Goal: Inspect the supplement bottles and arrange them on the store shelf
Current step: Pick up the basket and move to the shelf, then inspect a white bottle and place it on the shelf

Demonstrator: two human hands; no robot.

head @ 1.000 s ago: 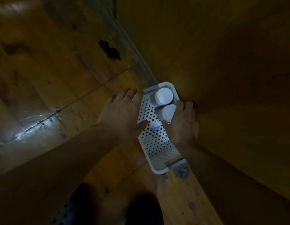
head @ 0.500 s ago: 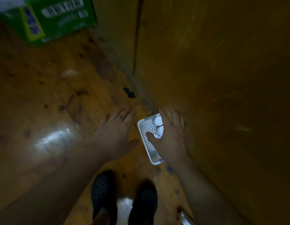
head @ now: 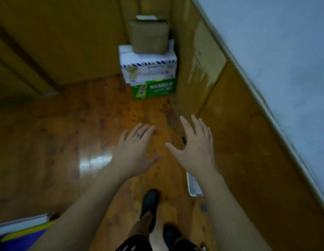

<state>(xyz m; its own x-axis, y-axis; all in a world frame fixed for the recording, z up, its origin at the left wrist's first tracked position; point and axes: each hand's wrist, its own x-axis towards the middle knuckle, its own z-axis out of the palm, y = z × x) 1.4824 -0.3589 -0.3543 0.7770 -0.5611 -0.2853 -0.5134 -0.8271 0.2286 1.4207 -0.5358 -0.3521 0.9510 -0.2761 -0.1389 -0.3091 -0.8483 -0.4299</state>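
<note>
Both my hands hang in the air above the wooden floor [head: 70, 142], palms down and holding nothing. My left hand [head: 134, 149] has its fingers straight and close together, the thumb out to the side, with a small dark mark on the ring finger. My right hand [head: 195, 151] is spread wider, fingers fanned and the thumb pointing toward my left hand; the two are near each other but apart.

The white perforated basket [head: 193, 185] lies on the floor below and behind my right hand, close by the wood-panelled wall [head: 230, 142] on my right. My right forearm covers most of it, so only one corner and a strip of its dotted base show. I cannot tell whether the supplement bottles are in it, since that part is hidden. Neither hand touches the basket.

Ahead of my hands, against the far wall, a green box [head: 154, 88] carries a white box [head: 148, 69], and a brown parcel [head: 148, 37] sits on top. A small black speck [head: 183, 139] lies on the floor just beside my right hand in the view. My black shoes [head: 150, 203] show below, and a blue and yellow thing [head: 21, 234] sits at the lower left edge.
</note>
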